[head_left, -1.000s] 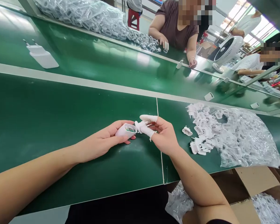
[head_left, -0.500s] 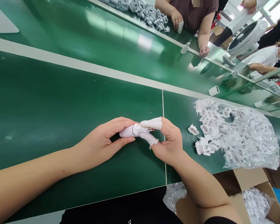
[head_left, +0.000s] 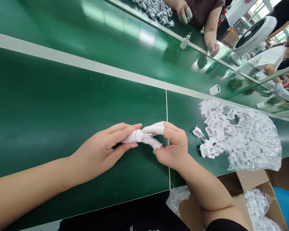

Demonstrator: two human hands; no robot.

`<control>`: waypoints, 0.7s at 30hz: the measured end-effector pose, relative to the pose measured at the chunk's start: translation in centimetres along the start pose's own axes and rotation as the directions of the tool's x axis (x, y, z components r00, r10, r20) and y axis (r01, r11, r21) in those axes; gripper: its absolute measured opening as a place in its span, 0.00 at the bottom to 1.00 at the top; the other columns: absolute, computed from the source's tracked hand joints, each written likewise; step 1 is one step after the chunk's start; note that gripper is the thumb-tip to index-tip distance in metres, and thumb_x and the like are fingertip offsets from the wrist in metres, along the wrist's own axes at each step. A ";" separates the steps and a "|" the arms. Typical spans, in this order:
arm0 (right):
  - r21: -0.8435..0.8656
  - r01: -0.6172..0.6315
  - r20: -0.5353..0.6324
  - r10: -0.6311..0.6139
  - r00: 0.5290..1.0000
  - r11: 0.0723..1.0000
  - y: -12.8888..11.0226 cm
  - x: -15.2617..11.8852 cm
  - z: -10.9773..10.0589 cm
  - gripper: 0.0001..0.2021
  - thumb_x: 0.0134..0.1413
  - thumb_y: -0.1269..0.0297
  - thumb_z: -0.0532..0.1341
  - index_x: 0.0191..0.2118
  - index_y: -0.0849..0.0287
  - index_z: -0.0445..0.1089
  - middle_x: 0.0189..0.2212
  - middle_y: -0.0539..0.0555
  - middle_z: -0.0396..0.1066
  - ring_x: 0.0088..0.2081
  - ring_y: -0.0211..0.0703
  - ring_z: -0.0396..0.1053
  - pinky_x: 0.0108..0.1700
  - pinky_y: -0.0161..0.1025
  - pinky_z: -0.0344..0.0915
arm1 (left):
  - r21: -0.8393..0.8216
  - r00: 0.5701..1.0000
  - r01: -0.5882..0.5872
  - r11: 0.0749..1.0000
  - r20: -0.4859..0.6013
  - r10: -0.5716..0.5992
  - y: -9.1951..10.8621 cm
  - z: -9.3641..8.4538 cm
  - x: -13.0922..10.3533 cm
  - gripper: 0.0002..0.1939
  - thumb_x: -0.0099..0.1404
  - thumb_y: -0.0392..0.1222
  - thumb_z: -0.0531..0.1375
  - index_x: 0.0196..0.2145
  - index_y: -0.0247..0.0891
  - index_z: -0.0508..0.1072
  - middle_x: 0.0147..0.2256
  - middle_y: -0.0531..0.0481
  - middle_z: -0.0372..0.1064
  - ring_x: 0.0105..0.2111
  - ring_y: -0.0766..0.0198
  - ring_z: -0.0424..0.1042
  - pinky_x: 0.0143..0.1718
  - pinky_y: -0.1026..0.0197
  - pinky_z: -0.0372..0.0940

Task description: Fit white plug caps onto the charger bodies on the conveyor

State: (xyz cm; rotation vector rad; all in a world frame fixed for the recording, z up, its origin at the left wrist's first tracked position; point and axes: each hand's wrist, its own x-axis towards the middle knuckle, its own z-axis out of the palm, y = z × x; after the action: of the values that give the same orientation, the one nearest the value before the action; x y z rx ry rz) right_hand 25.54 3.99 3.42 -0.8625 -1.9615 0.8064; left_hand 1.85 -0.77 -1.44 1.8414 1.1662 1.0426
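Note:
In front of me, over the green bench, my left hand (head_left: 106, 144) grips a white charger body (head_left: 130, 137) between thumb and fingers. My right hand (head_left: 171, 141), with white cots on its thumb and a finger, pinches a white plug head (head_left: 141, 135) at the other end. Its metal pins point right, between the covered fingertips. Body and plug head meet end to end, a thin dark seam showing between them. Right of my hands lies a loose plug head (head_left: 197, 132), beside a heap of similar white plug heads (head_left: 213, 125).
A clear plastic bag (head_left: 255, 144) holds more white parts. Behind the pale divider strip, white chargers (head_left: 214, 90) lie on the conveyor. Across it sits a co-worker (head_left: 202, 16) near grey parts (head_left: 156, 11); a fan (head_left: 255, 35) stands at right. Open cartons (head_left: 252, 179) are below the bench.
The dark seam between charger body and plug head looks thinner. My view has shifted slightly, and the white piece at upper left is out of view. The co-worker's cot-covered hand has lifted.

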 end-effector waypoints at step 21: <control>0.081 -0.019 -0.039 0.023 0.999 0.997 1.0 -0.1 1.1 0.23 0.65 0.57 0.75 0.63 0.46 0.79 0.50 0.56 0.83 0.50 0.50 0.80 0.56 0.50 0.81 | -0.439 0.945 0.290 0.850 -0.008 -0.327 2.7 -0.2 2.1 0.21 0.69 0.58 0.73 0.57 0.53 0.86 0.52 0.48 0.86 0.49 0.45 0.85 0.56 0.48 0.82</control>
State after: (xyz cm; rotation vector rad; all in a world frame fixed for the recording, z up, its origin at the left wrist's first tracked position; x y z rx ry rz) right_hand 24.91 4.20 2.11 -0.8467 -1.8748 0.8676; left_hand 3.22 0.27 1.52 1.2263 1.1224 1.0917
